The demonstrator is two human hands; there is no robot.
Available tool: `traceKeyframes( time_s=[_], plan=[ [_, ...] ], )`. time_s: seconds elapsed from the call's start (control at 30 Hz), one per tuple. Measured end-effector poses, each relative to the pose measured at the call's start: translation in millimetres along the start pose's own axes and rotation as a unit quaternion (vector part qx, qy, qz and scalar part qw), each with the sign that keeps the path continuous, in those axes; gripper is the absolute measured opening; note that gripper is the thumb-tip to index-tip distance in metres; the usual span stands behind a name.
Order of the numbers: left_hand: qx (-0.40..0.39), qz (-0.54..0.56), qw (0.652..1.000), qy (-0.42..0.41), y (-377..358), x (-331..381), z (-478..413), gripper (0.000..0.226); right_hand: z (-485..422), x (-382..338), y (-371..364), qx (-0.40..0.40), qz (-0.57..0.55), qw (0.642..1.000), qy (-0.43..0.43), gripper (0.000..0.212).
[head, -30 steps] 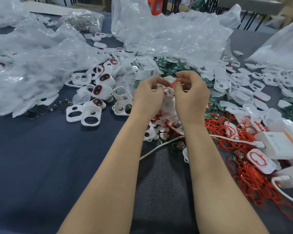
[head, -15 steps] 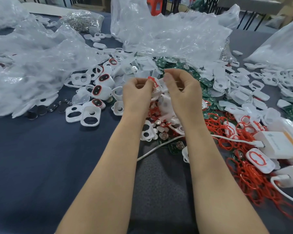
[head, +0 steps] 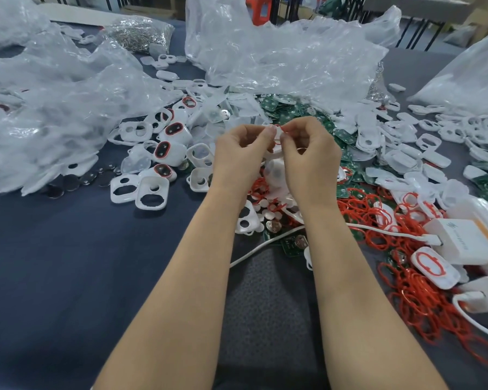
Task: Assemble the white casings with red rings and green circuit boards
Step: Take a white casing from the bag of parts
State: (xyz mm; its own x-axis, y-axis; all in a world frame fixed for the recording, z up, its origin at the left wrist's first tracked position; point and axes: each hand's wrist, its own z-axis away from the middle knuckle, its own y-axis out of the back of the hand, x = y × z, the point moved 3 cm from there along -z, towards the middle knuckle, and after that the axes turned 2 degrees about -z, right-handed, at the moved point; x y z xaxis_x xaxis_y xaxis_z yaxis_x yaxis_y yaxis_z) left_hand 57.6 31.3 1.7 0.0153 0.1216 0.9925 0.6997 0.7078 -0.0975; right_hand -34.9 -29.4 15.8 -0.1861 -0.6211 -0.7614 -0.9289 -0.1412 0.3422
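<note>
Above the heap of parts at the middle of the table [head: 68,277], the left hand [head: 241,153] and right hand [head: 310,156] meet, curled fingertips of both pinching one white casing [head: 276,135] between them; a red ring [head: 278,142] shows at its edge, seemingly only partly seated; the step in hand looks like fitting ring to casing; next, the ring wants pressing evenly round its seat, then a green circuit board [head: 287,108] fetched from the pile behind.

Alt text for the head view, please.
The left hand and right hand pinch a white casing with a red ring above a dark table strewn with loose casings, red rings, green circuit boards and plastic bags.
</note>
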Motion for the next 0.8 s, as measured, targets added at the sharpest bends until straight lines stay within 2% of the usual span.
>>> traceKeyframes(
  time_s=[0.1,0.2,0.3,0.37,0.53,0.8],
  plan=[
    [-0.012,0.05,0.998,0.027,-1.0,-2.0,-1.3,0.016,-2.4,3.8,8.6,0.016,-0.02,1.0,-0.016,0.012],
    [-0.01,0.081,0.996,0.025,-0.1,-1.1,-0.9,0.029,-4.7,4.8,10.1,-0.027,-0.011,0.999,-0.015,0.014],
    [-0.007,0.074,0.997,0.015,0.7,-1.1,-1.4,0.034,-4.1,3.1,7.1,-0.053,0.01,0.999,0.006,0.015],
    [-0.001,0.07,0.997,0.024,1.1,-2.9,-2.9,0.03,-3.4,2.2,6.4,-0.048,0.02,0.998,0.018,0.016],
    [-0.029,0.098,0.993,0.061,-2.3,-5.6,-3.0,0.004,-3.3,3.0,7.6,-0.021,0.034,0.999,0.033,0.014],
    [-0.052,0.051,0.996,0.057,-0.7,-5.4,-1.9,0.004,-2.1,1.1,7.9,-0.015,0.038,0.999,0.036,0.014]
  ],
)
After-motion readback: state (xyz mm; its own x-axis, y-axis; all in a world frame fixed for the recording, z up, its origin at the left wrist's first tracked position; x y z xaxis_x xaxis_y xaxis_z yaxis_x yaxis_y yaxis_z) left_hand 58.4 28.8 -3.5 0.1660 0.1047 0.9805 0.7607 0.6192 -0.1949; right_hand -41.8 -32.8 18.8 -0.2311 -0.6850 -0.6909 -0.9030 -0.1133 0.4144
